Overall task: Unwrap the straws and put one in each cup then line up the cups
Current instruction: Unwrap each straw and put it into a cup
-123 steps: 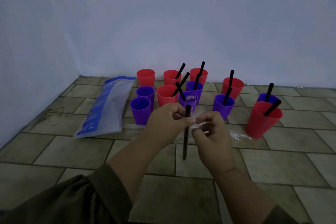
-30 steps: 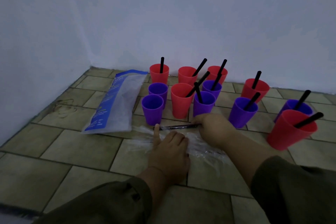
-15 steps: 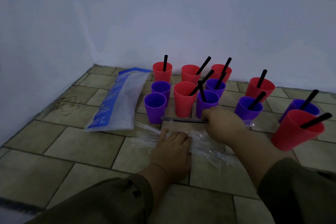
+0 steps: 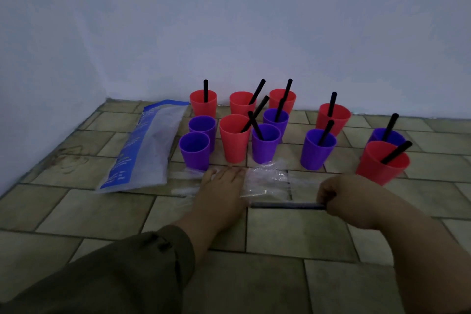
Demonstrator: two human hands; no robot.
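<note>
Half a second earlier the straw was higher in the frame, against the cups (image 4: 234, 140). Now the right hand (image 4: 339, 196) has drawn it down to lower centre, with its grip clenched on the straw's right end. The straw (image 4: 288, 205) lies level over the tiled floor (image 4: 102, 211). It is dark with a bluish sheen, and its left end is close to the left wrist. The left hand (image 4: 221, 186) stays put, grip released, fingers flat on the clear wrappers (image 4: 267, 176). Two purple cups (image 4: 195, 150) at the cluster's left hold no straw, while the other ten each hold a black one.
</note>
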